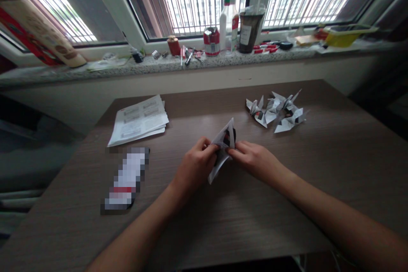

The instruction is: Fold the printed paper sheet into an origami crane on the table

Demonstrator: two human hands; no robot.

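Holding folded paper (225, 134) over the table (178, 238), clamped in fingers of left hand (198, 159) at nine o'clock, right hand (253, 155) at three. Pointing its upper tip toward one o'clock, its long axis from one to seven, with paper figures (279, 103) off at two.

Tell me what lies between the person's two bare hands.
A folded piece of white paper with dark patches, held by the left hand and the right hand, as the head view shows.
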